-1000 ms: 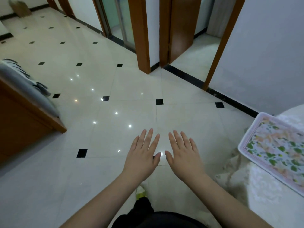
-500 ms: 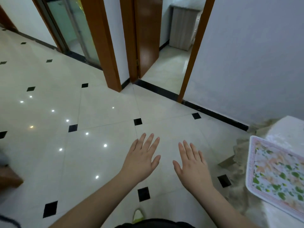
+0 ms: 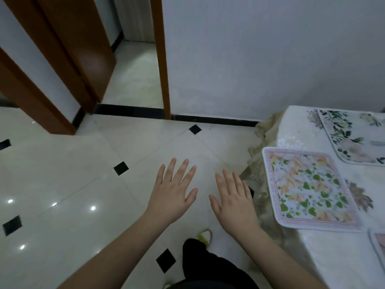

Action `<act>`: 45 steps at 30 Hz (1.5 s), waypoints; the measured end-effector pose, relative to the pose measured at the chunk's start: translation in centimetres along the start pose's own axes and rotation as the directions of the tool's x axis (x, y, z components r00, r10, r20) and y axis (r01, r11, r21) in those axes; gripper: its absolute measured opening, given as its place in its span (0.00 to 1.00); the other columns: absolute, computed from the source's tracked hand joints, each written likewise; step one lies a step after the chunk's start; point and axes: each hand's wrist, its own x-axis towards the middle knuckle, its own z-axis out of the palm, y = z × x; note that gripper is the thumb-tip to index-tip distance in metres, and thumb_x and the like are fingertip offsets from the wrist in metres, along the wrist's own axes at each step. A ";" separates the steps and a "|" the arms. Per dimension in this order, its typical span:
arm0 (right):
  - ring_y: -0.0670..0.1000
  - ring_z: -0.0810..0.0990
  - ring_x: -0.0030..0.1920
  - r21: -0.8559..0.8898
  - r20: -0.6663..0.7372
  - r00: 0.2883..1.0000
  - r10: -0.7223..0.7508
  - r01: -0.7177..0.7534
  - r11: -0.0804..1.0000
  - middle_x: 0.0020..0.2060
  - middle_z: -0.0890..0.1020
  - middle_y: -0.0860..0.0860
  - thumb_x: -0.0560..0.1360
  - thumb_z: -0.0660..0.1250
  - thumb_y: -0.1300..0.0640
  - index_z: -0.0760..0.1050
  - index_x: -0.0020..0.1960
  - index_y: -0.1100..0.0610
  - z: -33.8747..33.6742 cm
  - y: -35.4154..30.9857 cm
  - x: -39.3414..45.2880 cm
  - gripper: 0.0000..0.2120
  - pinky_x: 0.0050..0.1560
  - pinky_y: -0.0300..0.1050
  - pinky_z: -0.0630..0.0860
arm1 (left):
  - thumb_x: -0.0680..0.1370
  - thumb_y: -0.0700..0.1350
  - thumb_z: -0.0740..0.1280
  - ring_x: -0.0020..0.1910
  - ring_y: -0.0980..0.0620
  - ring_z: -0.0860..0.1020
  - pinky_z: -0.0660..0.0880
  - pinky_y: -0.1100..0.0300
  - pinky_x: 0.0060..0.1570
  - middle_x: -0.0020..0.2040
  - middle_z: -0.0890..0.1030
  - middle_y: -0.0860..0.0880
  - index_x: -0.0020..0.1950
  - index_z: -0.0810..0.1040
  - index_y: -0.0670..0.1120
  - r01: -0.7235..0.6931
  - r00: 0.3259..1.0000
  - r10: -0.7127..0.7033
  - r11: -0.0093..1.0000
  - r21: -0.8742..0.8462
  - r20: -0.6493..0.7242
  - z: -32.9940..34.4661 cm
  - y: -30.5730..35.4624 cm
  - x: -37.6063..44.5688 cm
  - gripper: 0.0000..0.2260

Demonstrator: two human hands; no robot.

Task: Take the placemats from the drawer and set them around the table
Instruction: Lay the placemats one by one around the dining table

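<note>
Floral placemats (1 cropped at edge); hands, left, right, spread, empty.

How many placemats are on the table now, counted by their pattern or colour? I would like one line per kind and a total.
Pink-bordered mat with orange and green leaves: 1
White mat with dark green leaves and pale flowers: 1
Mat cut off at the lower right edge, pattern not visible: 1
Total: 3
</note>
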 end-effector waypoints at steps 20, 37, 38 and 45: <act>0.60 0.72 0.71 0.007 -0.020 0.926 0.377 -0.377 0.926 0.71 0.72 0.57 0.75 0.54 0.44 0.72 0.72 0.58 -0.4 13.3 11.1 0.30 0.70 0.57 0.58 | 0.79 0.56 0.55 0.78 0.41 0.58 0.53 0.43 0.74 0.79 0.62 0.45 0.78 0.64 0.46 -0.465 0.885 0.465 0.884 0.046 0.011 0.0 9.2 24.5 0.28; 0.61 0.71 0.71 -0.009 -0.007 0.536 0.844 -0.845 0.535 0.71 0.73 0.58 0.76 0.55 0.44 0.72 0.71 0.58 -0.7 16.5 15.4 0.29 0.68 0.59 0.60 | 0.81 0.56 0.52 0.77 0.40 0.61 0.56 0.44 0.73 0.78 0.64 0.45 0.75 0.69 0.46 -0.921 0.385 0.923 0.384 -0.069 0.008 2.3 16.0 39.5 0.26; 0.61 0.71 0.71 -0.007 -0.008 0.493 0.870 -0.870 0.493 0.71 0.73 0.58 0.76 0.54 0.43 0.72 0.72 0.58 -0.7 16.5 15.1 0.30 0.68 0.59 0.60 | 0.81 0.57 0.53 0.77 0.40 0.60 0.56 0.44 0.73 0.78 0.64 0.45 0.75 0.69 0.46 -0.935 0.347 0.938 0.346 -0.073 0.009 2.6 16.6 40.0 0.26; 0.61 0.72 0.70 -0.005 0.061 0.204 0.977 -0.979 0.204 0.71 0.73 0.58 0.76 0.52 0.43 0.73 0.71 0.58 -1.0 17.1 10.5 0.30 0.71 0.58 0.62 | 0.80 0.56 0.52 0.75 0.40 0.65 0.57 0.44 0.72 0.75 0.68 0.41 0.74 0.71 0.44 -0.975 0.178 0.978 0.190 -0.118 0.105 5.7 21.1 40.5 0.27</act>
